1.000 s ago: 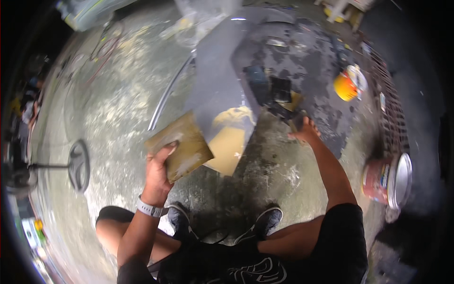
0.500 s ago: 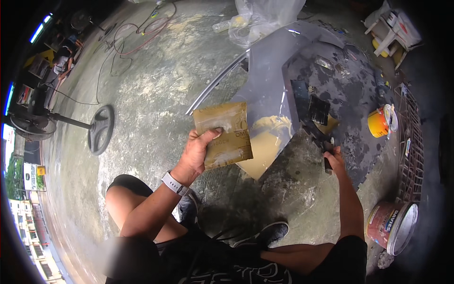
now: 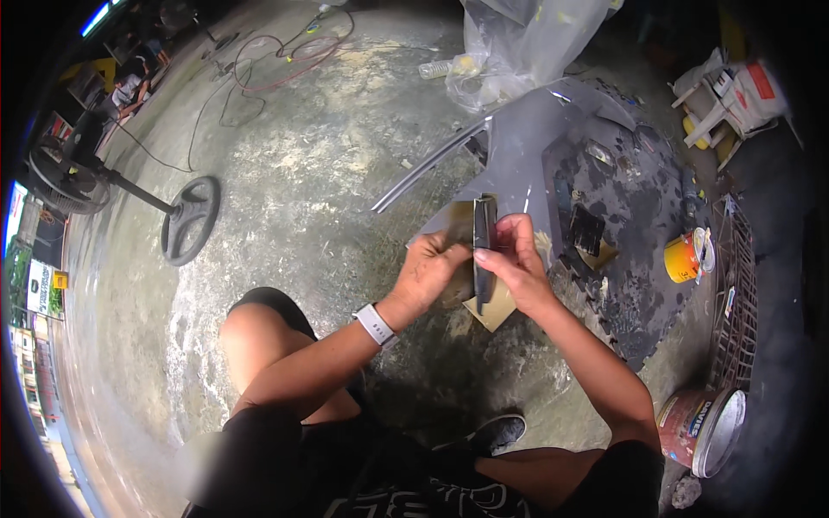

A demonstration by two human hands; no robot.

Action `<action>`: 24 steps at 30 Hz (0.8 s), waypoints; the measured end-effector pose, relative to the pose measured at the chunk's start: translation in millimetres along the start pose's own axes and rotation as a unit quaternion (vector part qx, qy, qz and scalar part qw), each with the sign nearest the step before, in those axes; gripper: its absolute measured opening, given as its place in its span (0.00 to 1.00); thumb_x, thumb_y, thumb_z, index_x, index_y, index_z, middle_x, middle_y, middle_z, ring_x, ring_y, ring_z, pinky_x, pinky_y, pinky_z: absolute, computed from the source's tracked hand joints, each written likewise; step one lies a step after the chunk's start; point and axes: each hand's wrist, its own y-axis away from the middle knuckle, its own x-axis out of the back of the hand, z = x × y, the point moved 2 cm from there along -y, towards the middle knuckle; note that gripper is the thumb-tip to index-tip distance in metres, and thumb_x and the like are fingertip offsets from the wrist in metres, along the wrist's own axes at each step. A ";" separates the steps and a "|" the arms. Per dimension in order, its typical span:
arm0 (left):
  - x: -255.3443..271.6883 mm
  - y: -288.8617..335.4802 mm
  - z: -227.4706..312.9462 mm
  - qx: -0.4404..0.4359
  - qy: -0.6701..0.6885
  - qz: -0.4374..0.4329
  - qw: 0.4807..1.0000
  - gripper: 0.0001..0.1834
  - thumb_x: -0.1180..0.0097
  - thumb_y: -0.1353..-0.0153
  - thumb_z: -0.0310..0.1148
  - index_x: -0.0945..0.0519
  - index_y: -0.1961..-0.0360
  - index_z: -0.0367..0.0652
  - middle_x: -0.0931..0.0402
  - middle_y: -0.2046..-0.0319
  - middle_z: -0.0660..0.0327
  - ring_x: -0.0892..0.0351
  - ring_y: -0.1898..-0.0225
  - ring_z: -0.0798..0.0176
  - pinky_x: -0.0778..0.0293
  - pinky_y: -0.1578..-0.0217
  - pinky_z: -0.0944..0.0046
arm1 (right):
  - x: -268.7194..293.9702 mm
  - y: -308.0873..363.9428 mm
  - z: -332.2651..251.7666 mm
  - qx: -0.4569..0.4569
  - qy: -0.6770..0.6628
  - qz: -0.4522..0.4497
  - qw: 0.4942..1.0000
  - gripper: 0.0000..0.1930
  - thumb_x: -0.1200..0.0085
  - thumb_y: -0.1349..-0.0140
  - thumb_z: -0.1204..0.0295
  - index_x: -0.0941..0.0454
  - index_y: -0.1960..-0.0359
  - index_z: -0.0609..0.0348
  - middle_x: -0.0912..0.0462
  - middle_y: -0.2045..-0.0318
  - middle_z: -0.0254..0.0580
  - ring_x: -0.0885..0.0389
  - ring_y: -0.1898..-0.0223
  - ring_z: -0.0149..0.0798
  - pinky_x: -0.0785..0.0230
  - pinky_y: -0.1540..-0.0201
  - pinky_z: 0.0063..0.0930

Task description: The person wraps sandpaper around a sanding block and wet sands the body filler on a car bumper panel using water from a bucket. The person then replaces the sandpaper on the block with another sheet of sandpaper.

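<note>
My left hand [image 3: 429, 269] grips a sheet of brown-backed sandpaper [image 3: 462, 223], which is blurred and seen nearly edge-on. Against it my right hand [image 3: 520, 263] holds a long black sanding block [image 3: 484, 237] on edge, between thumb and fingers. The fingertips of both hands almost meet at the block, over the near end of a grey car body panel [image 3: 518, 160]. Tan filler [image 3: 494, 312] covers the panel's near corner, partly hidden behind my hands.
Right of the panel, a dark stained sheet [image 3: 643, 224] bears a black flat piece [image 3: 587, 229] and a yellow can [image 3: 685, 257]. A large paint bucket [image 3: 701, 432] stands near my right knee. Left is a pedestal fan [image 3: 73, 173] with a wheel-like base [image 3: 192, 220]. Plastic sheeting [image 3: 518, 43] lies beyond.
My right hand has brought the black sanding block up from the dark sheet to the middle. My left hand has moved right, turning the sandpaper from face-on to nearly edge-on against the block.
</note>
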 end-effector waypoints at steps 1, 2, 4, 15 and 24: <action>-5.3 -0.6 1.5 -0.015 -0.028 -0.028 0.999 0.15 0.47 0.31 0.32 0.15 0.53 0.31 0.14 0.63 0.60 0.16 0.62 0.68 0.21 0.55 0.64 | -4.5 -2.4 6.8 -0.007 -0.016 0.009 1.000 0.25 0.30 0.37 0.69 0.37 0.47 0.49 0.31 0.56 0.33 0.30 0.54 0.25 0.32 0.52 0.23; -8.3 0.5 4.0 -0.034 0.007 -0.014 0.999 0.16 0.47 0.30 0.34 0.15 0.53 0.32 0.15 0.61 0.59 0.18 0.60 0.68 0.21 0.53 0.63 | -9.3 -2.2 1.1 -0.005 -0.024 0.016 1.000 0.24 0.32 0.35 0.70 0.37 0.47 0.49 0.30 0.55 0.33 0.30 0.53 0.25 0.30 0.51 0.23; -9.1 3.0 8.1 -0.026 0.055 -0.022 0.998 0.16 0.47 0.29 0.37 0.16 0.53 0.33 0.15 0.60 0.59 0.18 0.59 0.68 0.21 0.52 0.62 | -7.8 -7.3 6.8 -0.003 -0.032 0.014 0.999 0.24 0.33 0.35 0.70 0.37 0.47 0.49 0.30 0.55 0.33 0.29 0.53 0.25 0.29 0.51 0.24; 53.3 15.3 -10.7 -0.014 0.134 0.019 0.991 0.25 0.50 0.26 0.61 0.22 0.57 0.48 0.24 0.62 0.67 0.26 0.58 0.70 0.26 0.62 0.63 | -71.3 -25.0 25.5 0.021 0.061 -0.010 0.998 0.21 0.41 0.32 0.63 0.34 0.43 0.53 0.31 0.50 0.37 0.33 0.46 0.35 0.40 0.39 0.33; 58.8 31.1 10.1 -0.031 0.174 0.076 0.981 0.26 0.39 0.33 0.62 0.33 0.63 0.52 0.32 0.63 0.68 0.30 0.61 0.72 0.27 0.73 0.68 | -95.4 -33.5 3.4 -0.021 0.013 -0.122 0.992 0.27 0.48 0.26 0.44 0.33 0.43 0.54 0.29 0.48 0.39 0.29 0.43 0.37 0.38 0.39 0.34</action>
